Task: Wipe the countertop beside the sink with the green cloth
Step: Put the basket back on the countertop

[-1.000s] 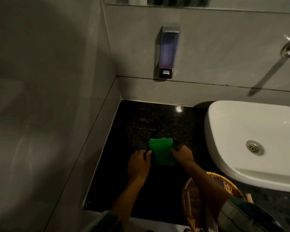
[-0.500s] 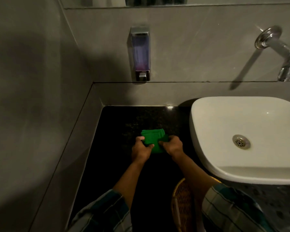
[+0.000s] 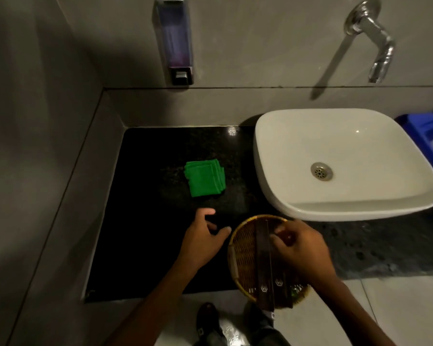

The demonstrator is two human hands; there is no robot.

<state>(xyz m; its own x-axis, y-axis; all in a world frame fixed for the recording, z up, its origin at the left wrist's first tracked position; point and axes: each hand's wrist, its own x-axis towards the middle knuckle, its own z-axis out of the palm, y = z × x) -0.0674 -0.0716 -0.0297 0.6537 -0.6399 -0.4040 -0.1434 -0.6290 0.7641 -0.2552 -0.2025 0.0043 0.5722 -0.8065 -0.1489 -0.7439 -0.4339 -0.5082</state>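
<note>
The black countertop [image 3: 140, 221] fills the middle of the view, with the white sink [image 3: 340, 161] at three o'clock from its centre and the folded green cloth [image 3: 205, 178] lying flat on the stone towards twelve o'clock, just left of the basin and touched by neither hand.

The left hand [image 3: 201, 239] reaches in from six o'clock, forearm angled up and right, palm down above the dark surface. Its fingers are loosely spread and half curled, with nothing in them; the cloth sits near them at twelve o'clock. The right hand [image 3: 301, 248] comes in from five o'clock and is over the round wicker basket [image 3: 240, 255], which overhangs the front edge of the counter. Its fingers are bent inward, seemingly pinching something small and dark, though the dim light makes it too hard to tell what it is.

The basket holds long dark flat packets [image 3: 264, 260] laid lengthwise, with small emblems near their lower ends; the hand covers the rest of its contents.

On the wall at twelve o'clock hangs a soap dispenser [image 3: 175, 41], cut off at the top, and a chrome tap [image 3: 375, 38] at one o'clock. A blue object [image 3: 428, 131] is cropped at the right edge.
</note>
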